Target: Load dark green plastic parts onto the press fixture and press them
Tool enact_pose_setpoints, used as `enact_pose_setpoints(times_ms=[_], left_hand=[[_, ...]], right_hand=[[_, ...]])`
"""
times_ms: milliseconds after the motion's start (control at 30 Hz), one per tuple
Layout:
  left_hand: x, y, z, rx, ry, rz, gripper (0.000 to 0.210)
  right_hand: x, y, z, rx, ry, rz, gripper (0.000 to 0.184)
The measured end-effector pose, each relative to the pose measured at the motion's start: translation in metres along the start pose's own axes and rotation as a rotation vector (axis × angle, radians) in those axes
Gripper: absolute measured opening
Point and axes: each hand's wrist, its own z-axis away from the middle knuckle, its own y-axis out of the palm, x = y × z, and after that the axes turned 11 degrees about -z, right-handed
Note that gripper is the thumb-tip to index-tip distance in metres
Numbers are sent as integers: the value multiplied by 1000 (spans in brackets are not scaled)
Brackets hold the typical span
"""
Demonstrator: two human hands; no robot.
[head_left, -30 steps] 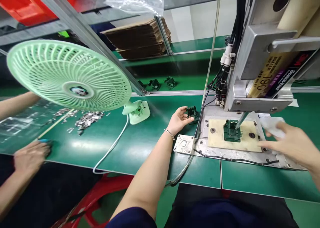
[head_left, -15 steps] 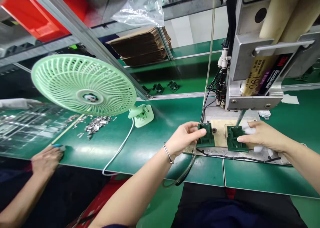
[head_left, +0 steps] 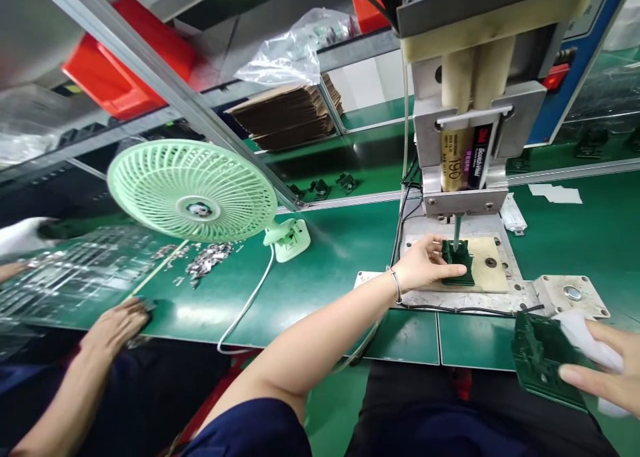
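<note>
Head view: left hand (head_left: 425, 265) grips green part (head_left: 457, 262) seated on fixture plate (head_left: 487, 270) beneath dispenser nozzle (head_left: 457, 233). Right hand (head_left: 603, 377) holds second green part (head_left: 543, 367) with white cloth (head_left: 590, 340) off the desk (head_left: 320, 270) edge.

On the workbench (head_left: 310, 290), a part (head_left: 457, 262) sits on the fixture plate (head_left: 487, 265) under the dispenser nozzle (head_left: 457, 233), the left hand (head_left: 425, 265) touching it. The right hand (head_left: 603, 377) holds another part (head_left: 543, 360) at the bench's near edge. A desk fan (head_left: 193, 191) stands left, scattered metal pieces (head_left: 207, 260) before it.
</note>
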Motion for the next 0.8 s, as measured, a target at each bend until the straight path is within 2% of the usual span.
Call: enact_pose_setpoints(times_ms=[67, 167, 233, 300, 333, 433, 500, 633, 700, 800], left_hand=[[7, 0, -6, -40, 96, -135, 63], [8, -2, -4, -95, 162, -367, 68], [7, -5, 8, -175, 193, -531, 83], [10, -10, 31, -299, 235, -691, 94], [14, -13, 44, -370, 252, -758, 94], [41, -22, 87, -611, 230, -877, 74], [62, -27, 110, -681, 196, -913, 67], [88, -31, 132, -617, 201, -1035, 67], [92, -32, 133, -604, 206, -1069, 67], [90, -33, 134, -596, 192, -1038, 67]], right_hand=[[-20, -8, 6, -87, -64, 68, 52], [-32, -15, 5, -114, -407, 169, 44], [-30, -14, 1, -122, -588, 223, 34], [-25, -10, -3, -167, -662, 261, 34], [-23, -8, -5, -194, -665, 264, 37], [-24, -3, -10, -212, -604, 259, 58], [-28, -2, -13, -223, -577, 290, 66], [-34, -6, -18, -251, -605, 357, 58], [-31, -7, -19, -260, -588, 366, 54], [-21, -8, -14, -251, -529, 309, 57]])
